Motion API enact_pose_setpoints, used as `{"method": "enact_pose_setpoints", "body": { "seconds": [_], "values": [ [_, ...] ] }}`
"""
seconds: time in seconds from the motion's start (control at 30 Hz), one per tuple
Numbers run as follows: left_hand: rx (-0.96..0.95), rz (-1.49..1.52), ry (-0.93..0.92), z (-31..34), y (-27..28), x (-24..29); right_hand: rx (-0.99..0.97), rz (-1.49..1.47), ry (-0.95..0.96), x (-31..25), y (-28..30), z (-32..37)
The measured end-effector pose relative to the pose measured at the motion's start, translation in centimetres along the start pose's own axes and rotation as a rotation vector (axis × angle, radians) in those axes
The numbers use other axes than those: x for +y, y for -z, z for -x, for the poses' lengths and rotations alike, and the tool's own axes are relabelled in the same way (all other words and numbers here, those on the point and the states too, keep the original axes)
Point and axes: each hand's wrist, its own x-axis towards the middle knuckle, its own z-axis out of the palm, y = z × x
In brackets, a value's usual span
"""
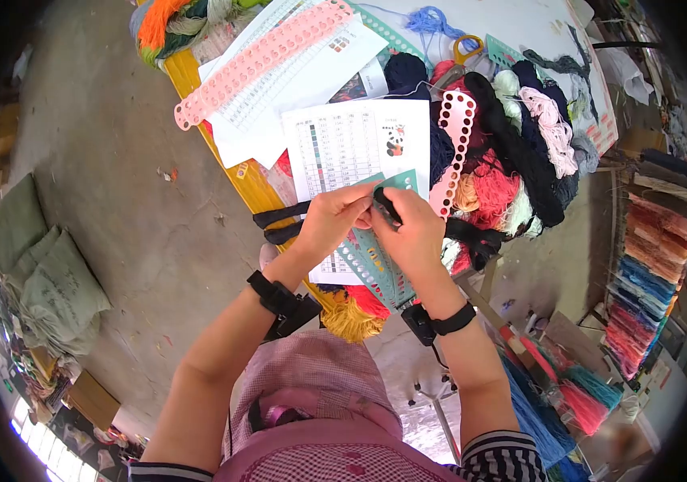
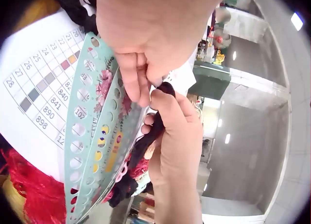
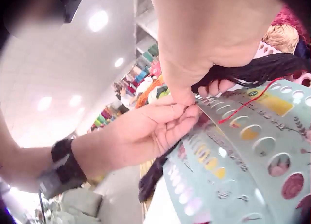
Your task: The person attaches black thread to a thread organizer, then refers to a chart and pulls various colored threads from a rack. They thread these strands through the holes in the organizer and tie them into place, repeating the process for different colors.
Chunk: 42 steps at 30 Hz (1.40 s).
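Observation:
My right hand [image 1: 414, 237] grips a skein of black thread [image 3: 262, 71], its loose strands trailing out past the palm. Against those fingertips, my left hand [image 1: 329, 223] pinches with thumb and fingers at the end of the black thread. Below both hands lie mint-green thread cards [image 2: 80, 132] with rows of punched holes and printed flowers, overlapping each other at a slant. A short red thread [image 3: 250, 103] crosses the upper card in the right wrist view. The exact pinch point is mostly hidden by the fingers. Under the cards is a printed colour chart [image 1: 335, 149] with a panda picture.
Heaped skeins of yarn [image 1: 494, 189] in black, red, white and pink cover the table's right side. A pink punched card [image 1: 453, 145] leans there, with yellow-handled scissors [image 1: 466, 52] behind. Another pink card [image 1: 263, 60] lies on papers at left, near the yellow table edge [image 1: 235, 173].

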Motion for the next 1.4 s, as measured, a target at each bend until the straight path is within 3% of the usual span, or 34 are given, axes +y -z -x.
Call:
{"method": "enact_pose_setpoints", "body": {
  "seconds": [0.17, 0.23, 0.43, 0.63, 0.7, 0.77, 1.07, 1.13, 1.23, 1.27, 1.37, 1.4],
  "values": [
    [-0.029, 0.078, -0.004, -0.3, 0.1, 0.7, -0.042, -0.317, -0.127, 1.1, 0.3, -0.3],
    [-0.041, 0.059, -0.019, -0.4, 0.1, 1.3, -0.107, -0.417, -0.289, 1.1, 0.6, -0.4],
    [-0.059, 0.142, 0.066, -0.9, -0.1, 1.5, -0.131, -0.428, -0.244, 1.2, 0.5, -0.8],
    [0.088, 0.006, 0.086, -0.5, 0.1, 1.8, -0.116, -0.329, -0.280, 1.0, 0.4, -1.3],
    [0.252, 0.094, 0.138, 0.2, 1.6, 2.2, -0.139, -0.347, -0.338, 0.7, 1.2, -1.5],
    [0.217, 0.183, 0.146, 0.7, 2.9, 2.3, -0.160, -0.368, -0.402, 0.7, 1.4, -1.4],
    [0.177, 0.373, 0.109, 1.1, 3.4, 1.4, -0.166, -0.367, -0.319, 0.9, 0.6, -1.5],
    [0.099, 0.572, 0.022, 1.7, 3.3, 1.3, -0.194, -0.457, -0.375, 1.2, 0.2, -1.5],
    [0.025, 0.644, 0.086, 1.9, 2.6, 2.0, -0.202, -0.432, -0.311, 1.7, -0.2, -1.8],
    [0.023, 0.644, 0.087, 1.8, 2.4, 2.6, -0.200, -0.432, -0.312, 1.9, -0.2, -1.9],
    [-0.202, 0.039, 0.313, 1.4, 0.8, 5.6, -0.313, -0.584, -0.362, 1.6, 0.6, -2.5],
    [-0.199, 0.044, 0.311, 1.3, 0.2, 5.1, -0.356, -0.332, -0.328, 0.7, 1.6, -3.1]
  ]
}}
